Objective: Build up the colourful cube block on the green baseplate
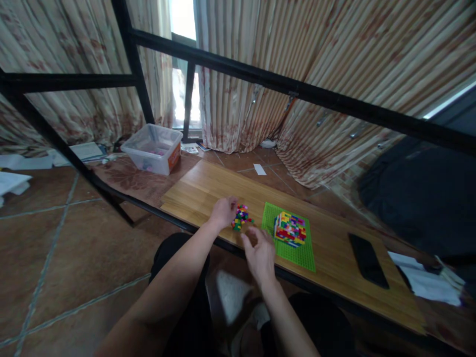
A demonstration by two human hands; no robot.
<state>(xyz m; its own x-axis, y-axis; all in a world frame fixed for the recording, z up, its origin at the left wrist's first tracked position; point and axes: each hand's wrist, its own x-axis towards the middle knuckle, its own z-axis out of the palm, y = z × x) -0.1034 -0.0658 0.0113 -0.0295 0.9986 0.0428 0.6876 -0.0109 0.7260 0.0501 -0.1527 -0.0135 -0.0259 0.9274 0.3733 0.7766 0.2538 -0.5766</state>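
Note:
A small heap of loose, many-coloured toy bricks (241,216) lies on the wooden board between my two hands. My left hand (223,212) is at the heap's left side, its fingers loosely curved and no brick visible in them. On the near right of the heap is my right hand (261,249), thumb and forefinger apart with a gap between them. Just right of that hand lies a green baseplate (302,261). A blocky structure of multicoloured bricks (290,229) stands on it, with red, yellow, white and blue pieces showing.
The wooden board (201,186) lies within a black metal frame (238,66). A black phone-like slab (368,260) rests at its right. A clear plastic bin (154,148) with a few pieces stands at the back left. Papers (426,280) lie at the far right.

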